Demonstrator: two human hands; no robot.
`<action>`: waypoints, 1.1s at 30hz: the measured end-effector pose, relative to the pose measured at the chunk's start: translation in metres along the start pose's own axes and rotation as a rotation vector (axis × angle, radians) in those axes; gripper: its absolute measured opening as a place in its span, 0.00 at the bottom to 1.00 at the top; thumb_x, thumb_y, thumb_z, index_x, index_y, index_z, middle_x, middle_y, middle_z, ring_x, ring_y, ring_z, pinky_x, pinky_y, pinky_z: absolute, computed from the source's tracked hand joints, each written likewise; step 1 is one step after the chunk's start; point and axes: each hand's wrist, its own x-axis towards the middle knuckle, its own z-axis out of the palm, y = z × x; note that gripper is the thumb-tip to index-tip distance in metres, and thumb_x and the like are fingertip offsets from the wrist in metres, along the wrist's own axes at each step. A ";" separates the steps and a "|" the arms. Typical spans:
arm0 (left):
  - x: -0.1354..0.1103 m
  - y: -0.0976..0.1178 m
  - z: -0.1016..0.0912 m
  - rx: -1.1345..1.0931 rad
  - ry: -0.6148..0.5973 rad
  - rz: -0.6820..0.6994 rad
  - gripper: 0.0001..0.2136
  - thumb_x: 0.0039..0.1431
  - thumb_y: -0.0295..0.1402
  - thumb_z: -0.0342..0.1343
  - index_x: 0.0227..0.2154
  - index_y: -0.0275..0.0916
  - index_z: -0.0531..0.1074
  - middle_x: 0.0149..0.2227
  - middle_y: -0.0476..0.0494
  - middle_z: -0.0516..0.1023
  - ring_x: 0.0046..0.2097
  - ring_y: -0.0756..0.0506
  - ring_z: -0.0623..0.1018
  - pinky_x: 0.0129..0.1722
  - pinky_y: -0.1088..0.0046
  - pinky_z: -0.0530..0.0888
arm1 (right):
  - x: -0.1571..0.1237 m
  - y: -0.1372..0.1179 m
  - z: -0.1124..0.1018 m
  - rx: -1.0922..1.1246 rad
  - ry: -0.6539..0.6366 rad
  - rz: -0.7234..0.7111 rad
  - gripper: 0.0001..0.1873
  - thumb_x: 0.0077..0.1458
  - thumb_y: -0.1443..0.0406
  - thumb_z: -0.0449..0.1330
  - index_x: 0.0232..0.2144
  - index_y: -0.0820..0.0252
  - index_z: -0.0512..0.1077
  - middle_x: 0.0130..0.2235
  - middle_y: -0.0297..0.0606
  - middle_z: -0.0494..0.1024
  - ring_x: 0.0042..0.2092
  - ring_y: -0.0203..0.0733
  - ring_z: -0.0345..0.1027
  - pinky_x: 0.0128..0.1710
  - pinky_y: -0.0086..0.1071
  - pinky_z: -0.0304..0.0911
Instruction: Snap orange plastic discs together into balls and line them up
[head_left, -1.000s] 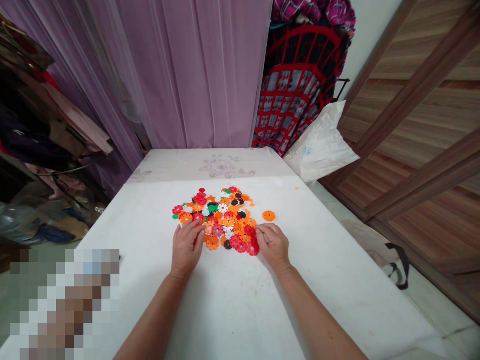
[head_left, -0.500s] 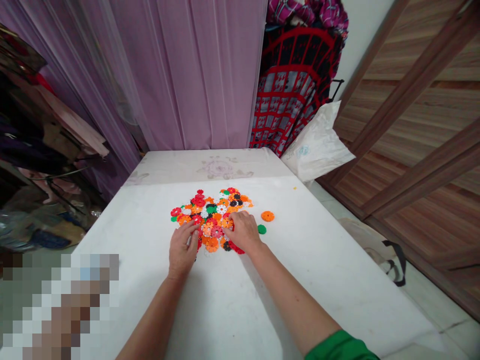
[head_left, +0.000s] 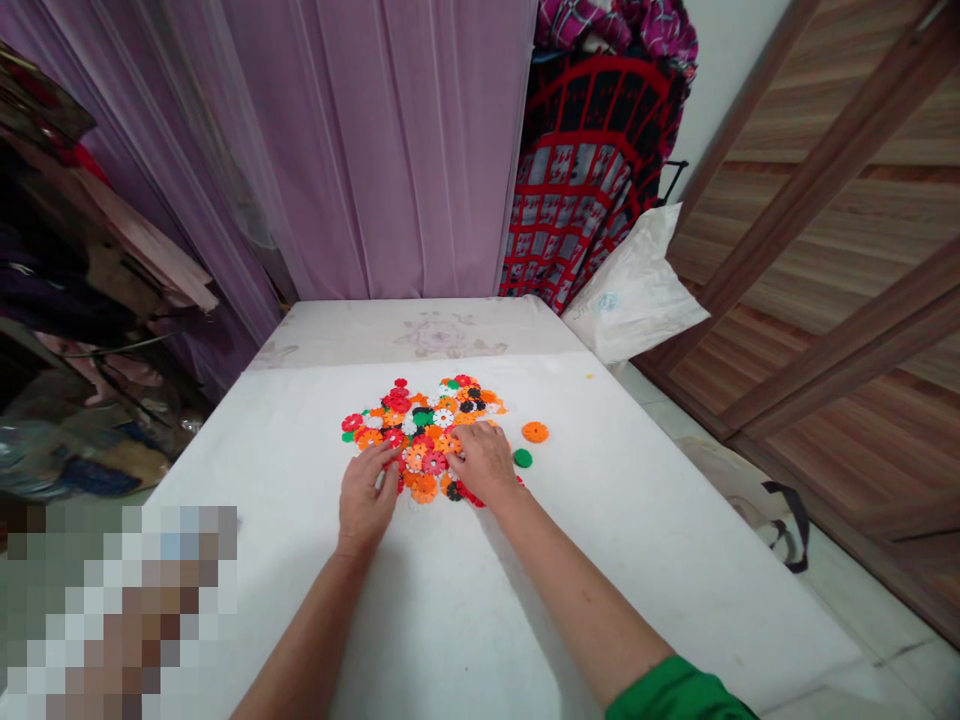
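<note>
A heap of notched plastic building discs (head_left: 424, 455) in red, orange, white, green and black lies on the white tabletop (head_left: 450, 600). At the heap's left edge, my left hand (head_left: 367, 490) rests with thumb and fingers apart, fingertips touching red and orange discs. My right hand (head_left: 486, 462) lies over the right side, its fingers stretched across some discs and its thumb held away. Neither hand has a disc visibly gripped; the discs beneath the right palm are hidden. A loose orange disc (head_left: 535, 432) and a green disc (head_left: 523, 458) sit right of my right hand.
The table's far end carries a floral-print cover (head_left: 435, 335). Behind it hangs a purple curtain (head_left: 405, 150). A white bag (head_left: 634, 290) leans by the far right corner, near a wooden wardrobe (head_left: 825, 250). Clothes (head_left: 112, 230) hang at left; a pixelated patch hides the lower left.
My hands stay at almost the same spots on the heap, with only a slight shift of the right hand's fingers. The loose green disc has moved marginally left.
</note>
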 end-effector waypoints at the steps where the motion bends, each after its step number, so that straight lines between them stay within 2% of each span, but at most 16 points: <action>1: 0.000 0.000 0.000 0.004 0.007 0.000 0.14 0.63 0.41 0.47 0.42 0.45 0.76 0.49 0.42 0.79 0.53 0.41 0.75 0.59 0.53 0.68 | 0.000 0.000 0.000 0.011 0.007 -0.008 0.10 0.55 0.65 0.61 0.41 0.55 0.74 0.41 0.42 0.79 0.46 0.49 0.67 0.45 0.40 0.58; 5: 0.000 -0.001 0.001 0.023 0.009 0.012 0.14 0.63 0.41 0.47 0.42 0.44 0.76 0.49 0.42 0.79 0.53 0.42 0.75 0.59 0.53 0.68 | 0.000 -0.001 0.004 0.155 0.033 0.000 0.13 0.56 0.69 0.58 0.44 0.53 0.76 0.43 0.40 0.81 0.46 0.47 0.70 0.46 0.39 0.62; 9: 0.000 -0.001 0.000 0.016 -0.009 0.006 0.15 0.63 0.41 0.46 0.42 0.45 0.76 0.50 0.42 0.79 0.54 0.42 0.75 0.59 0.54 0.68 | 0.003 0.009 0.007 0.574 0.099 0.162 0.12 0.56 0.65 0.56 0.38 0.52 0.78 0.40 0.33 0.82 0.41 0.42 0.74 0.43 0.35 0.67; 11: 0.000 0.000 -0.001 0.001 -0.003 -0.005 0.14 0.63 0.41 0.47 0.42 0.45 0.76 0.50 0.42 0.79 0.53 0.42 0.75 0.59 0.53 0.68 | 0.004 0.023 0.004 0.764 0.149 0.259 0.12 0.53 0.62 0.56 0.36 0.54 0.79 0.36 0.33 0.82 0.37 0.41 0.75 0.40 0.34 0.68; 14: 0.000 0.000 -0.001 -0.023 -0.002 -0.009 0.15 0.63 0.42 0.47 0.42 0.44 0.77 0.50 0.42 0.79 0.53 0.41 0.75 0.59 0.53 0.68 | -0.004 0.058 -0.007 0.906 0.220 0.392 0.14 0.48 0.59 0.57 0.34 0.58 0.78 0.30 0.33 0.80 0.31 0.40 0.72 0.33 0.32 0.67; 16: 0.001 0.000 -0.001 -0.032 -0.002 -0.009 0.15 0.63 0.42 0.47 0.42 0.44 0.77 0.50 0.42 0.79 0.54 0.41 0.75 0.59 0.53 0.68 | -0.015 0.088 -0.015 0.951 0.181 0.496 0.15 0.44 0.58 0.58 0.33 0.59 0.77 0.25 0.32 0.78 0.26 0.38 0.69 0.26 0.30 0.64; 20: 0.001 0.000 0.000 -0.040 -0.002 -0.016 0.15 0.62 0.42 0.48 0.41 0.45 0.77 0.49 0.42 0.79 0.53 0.40 0.75 0.59 0.53 0.68 | -0.043 0.139 -0.020 0.897 0.164 0.644 0.13 0.38 0.59 0.61 0.29 0.59 0.73 0.21 0.30 0.75 0.22 0.37 0.67 0.20 0.27 0.58; 23: 0.002 -0.001 0.000 -0.040 -0.006 -0.018 0.15 0.62 0.42 0.48 0.41 0.44 0.77 0.49 0.41 0.79 0.53 0.40 0.75 0.59 0.53 0.68 | -0.055 0.155 -0.018 0.801 0.121 0.644 0.08 0.39 0.61 0.60 0.24 0.58 0.72 0.21 0.32 0.76 0.23 0.37 0.68 0.21 0.27 0.57; 28: 0.002 -0.002 0.000 -0.020 -0.001 -0.036 0.14 0.61 0.41 0.49 0.40 0.44 0.77 0.49 0.42 0.78 0.54 0.40 0.75 0.60 0.52 0.66 | -0.055 0.143 -0.021 0.467 0.064 0.685 0.05 0.43 0.65 0.58 0.25 0.56 0.75 0.25 0.31 0.78 0.28 0.37 0.70 0.28 0.28 0.59; 33: 0.001 -0.004 0.001 -0.018 0.024 -0.038 0.13 0.60 0.40 0.50 0.40 0.45 0.77 0.49 0.43 0.79 0.54 0.40 0.75 0.59 0.52 0.67 | -0.056 0.130 -0.027 0.338 0.033 0.688 0.06 0.48 0.65 0.58 0.27 0.54 0.75 0.29 0.30 0.80 0.32 0.37 0.72 0.32 0.28 0.59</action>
